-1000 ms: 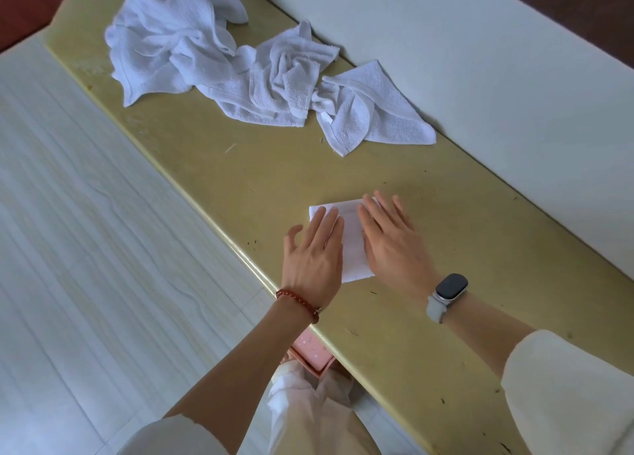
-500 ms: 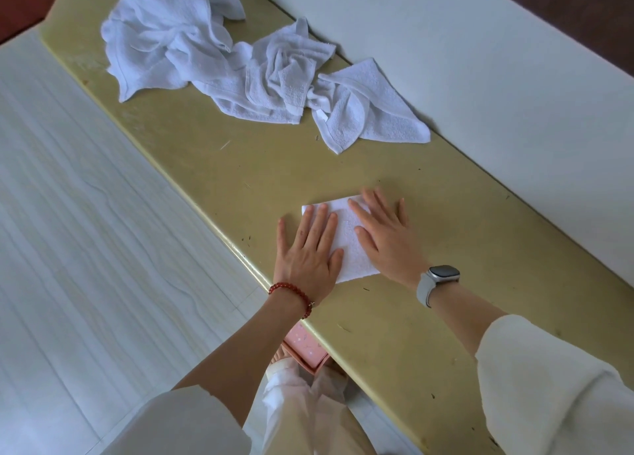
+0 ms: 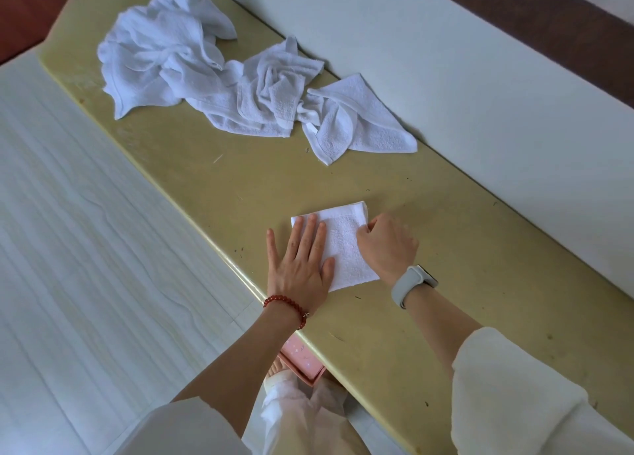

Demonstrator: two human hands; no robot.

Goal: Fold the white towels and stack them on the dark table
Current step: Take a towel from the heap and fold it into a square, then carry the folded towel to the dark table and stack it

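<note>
Head view showed my left hand (image 3: 301, 259) spread flat on the folded towel (image 3: 344, 245) near the yellow table's (image 3: 446, 248) front edge, pinning it so the layers stayed square, while my right hand (image 3: 387, 245) curled at its right edge, apparently pinching it.

A small folded white terry towel (image 3: 346, 245) lay on the yellow surface (image 3: 446, 248). The left hand (image 3: 302, 266) pressed flat on it; the right hand (image 3: 389, 245) gripped its edge. Crumpled white towels (image 3: 219, 87) lay beyond.
</note>
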